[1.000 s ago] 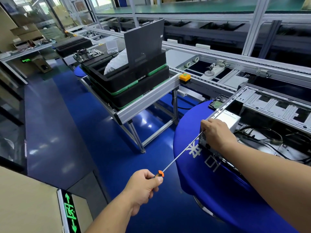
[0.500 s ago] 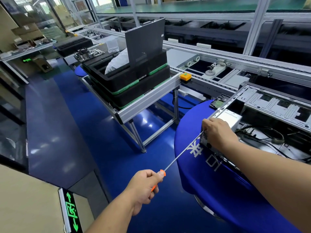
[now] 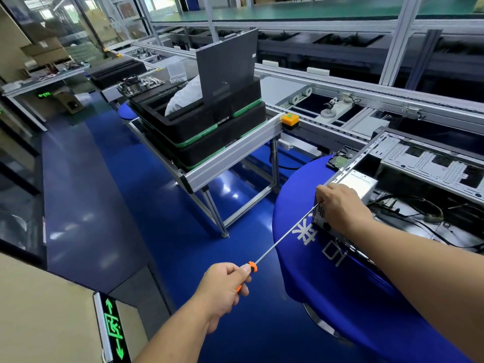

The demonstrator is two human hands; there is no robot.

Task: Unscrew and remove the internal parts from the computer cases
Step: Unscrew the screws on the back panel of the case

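Where the long thin steel screwdriver shaft (image 3: 285,235) meets the open grey metal computer case (image 3: 408,195) at right, the right hand (image 3: 340,208) hides its tip, fingers pinching the shaft. Left hand (image 3: 222,289), lower centre, curls around the mostly hidden orange handle (image 3: 252,267). Stacked black trays (image 3: 199,127) hold an upright dark panel (image 3: 226,66). Case sits cropped on a blue-covered worktop (image 3: 327,284).

An electronics factory floor: an aluminium-framed conveyor line (image 3: 340,82) runs along shelving, stacked black trays (image 3: 209,127) sit on a metal stand, a bare motherboard (image 3: 140,85) lies nearby, glossy blue floor (image 3: 131,205), lit green exit sign (image 3: 114,328)
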